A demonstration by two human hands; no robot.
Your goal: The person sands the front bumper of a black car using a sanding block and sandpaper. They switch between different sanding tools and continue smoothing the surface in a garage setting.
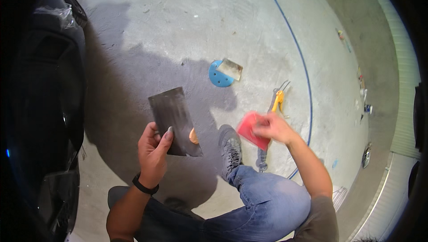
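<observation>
My left hand (155, 148) grips a dark, flat rectangular board (172, 118) by its lower left side, thumb on top. A small dab of orange-tan paste (193, 136) lies on the board near its right edge. Between the fingers of my right hand (269, 128) is a red flat spreader (250, 130), blurred and held over the floor beside my shoe. Beyond both hands, a blue perforated sanding disc (220, 79) lies on the concrete, partly covered by a stained rectangular piece (230, 69). A yellow-handled tool (278, 100) lies just past my right hand; its lower part is partly hidden.
A black car body part (50, 91) with clear plastic film (63, 14) stands close on the left. A blue hose (302, 58) curves across the concrete floor on the right. Small items (367, 108) lie farther right near the wall. My shoe (231, 151) is between the hands.
</observation>
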